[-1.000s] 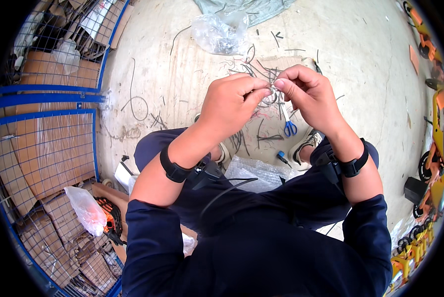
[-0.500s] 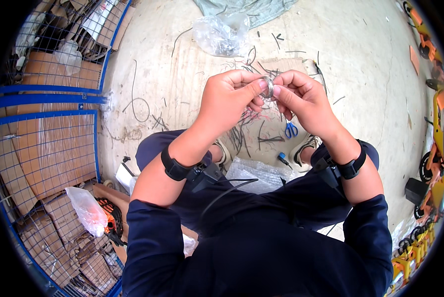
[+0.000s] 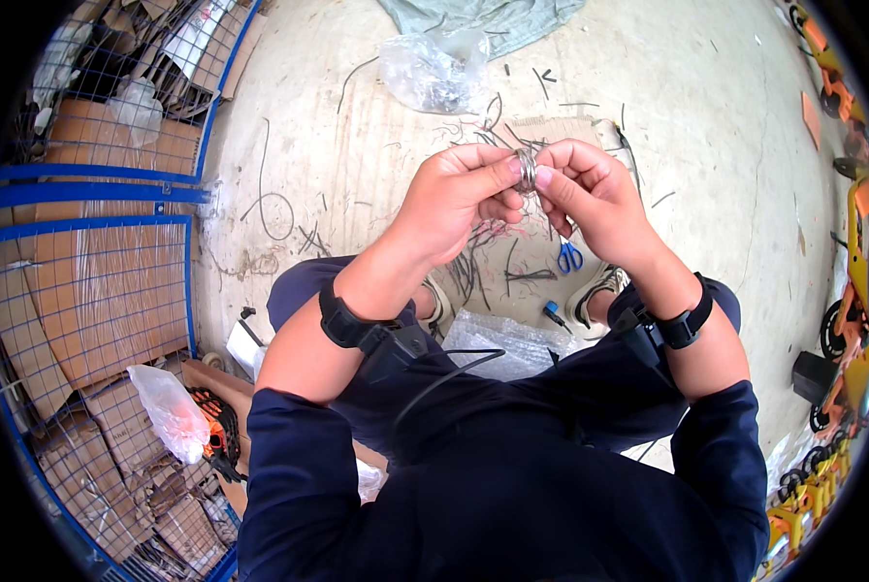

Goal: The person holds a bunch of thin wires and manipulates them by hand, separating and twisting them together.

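Between my two hands, above the littered floor, is a small coil of silvery wire (image 3: 526, 170). My left hand (image 3: 461, 194) pinches the coil's left side between thumb and fingers. On the other side, the thumb and index finger of my right hand (image 3: 597, 199) grip it too. The fingers hide part of the ring. Below the right hand, blue-handled scissors (image 3: 569, 257) lie on the floor, with a small blue-and-black object (image 3: 553, 310) nearer to me.
Dark cable pieces (image 3: 468, 272) and thin reddish strands litter the floor. Beyond my hands lie a clear plastic bag (image 3: 434, 73) and a grey-green cloth (image 3: 512, 19). Blue mesh cages (image 3: 95, 179) with cardboard stand left; yellow-orange wheeled items (image 3: 856, 252) line the right. Bubble wrap (image 3: 507, 344) lies between my feet.
The coil has turned slightly in my fingers, showing more of its strands edge-on. My left hand has shifted a little to the right; the right hand has barely moved.
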The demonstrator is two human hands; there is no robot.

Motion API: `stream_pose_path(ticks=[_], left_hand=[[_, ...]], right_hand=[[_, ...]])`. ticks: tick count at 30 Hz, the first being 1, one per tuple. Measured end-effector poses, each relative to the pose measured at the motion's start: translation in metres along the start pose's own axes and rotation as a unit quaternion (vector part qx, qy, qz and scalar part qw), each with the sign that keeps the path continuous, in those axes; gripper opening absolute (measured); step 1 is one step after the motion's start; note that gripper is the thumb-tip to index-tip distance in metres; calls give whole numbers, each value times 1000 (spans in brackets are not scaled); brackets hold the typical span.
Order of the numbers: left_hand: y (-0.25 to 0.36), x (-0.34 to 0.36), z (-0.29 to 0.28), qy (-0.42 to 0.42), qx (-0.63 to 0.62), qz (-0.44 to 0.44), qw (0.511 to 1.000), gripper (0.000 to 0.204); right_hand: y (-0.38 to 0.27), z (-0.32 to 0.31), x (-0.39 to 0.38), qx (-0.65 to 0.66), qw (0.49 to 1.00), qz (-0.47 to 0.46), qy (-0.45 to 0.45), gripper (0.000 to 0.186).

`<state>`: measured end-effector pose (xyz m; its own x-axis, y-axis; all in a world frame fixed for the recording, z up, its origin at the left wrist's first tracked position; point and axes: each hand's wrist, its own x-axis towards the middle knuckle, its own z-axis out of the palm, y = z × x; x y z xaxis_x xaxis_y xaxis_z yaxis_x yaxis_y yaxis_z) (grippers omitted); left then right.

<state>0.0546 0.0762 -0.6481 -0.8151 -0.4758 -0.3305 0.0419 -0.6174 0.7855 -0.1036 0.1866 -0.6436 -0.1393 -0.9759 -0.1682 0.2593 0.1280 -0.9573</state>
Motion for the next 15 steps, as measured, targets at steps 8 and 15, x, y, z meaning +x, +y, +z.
stream_pose_path(ticks=[8,15], left_hand=[[-8,2,2,62,15,44,997,20],[-9,0,6,67,45,50,996,20]], right_hand=[[4,6,-8,-108,991,-76,10,18],[-3,0,-3,-103,995,-14,-6,11]])
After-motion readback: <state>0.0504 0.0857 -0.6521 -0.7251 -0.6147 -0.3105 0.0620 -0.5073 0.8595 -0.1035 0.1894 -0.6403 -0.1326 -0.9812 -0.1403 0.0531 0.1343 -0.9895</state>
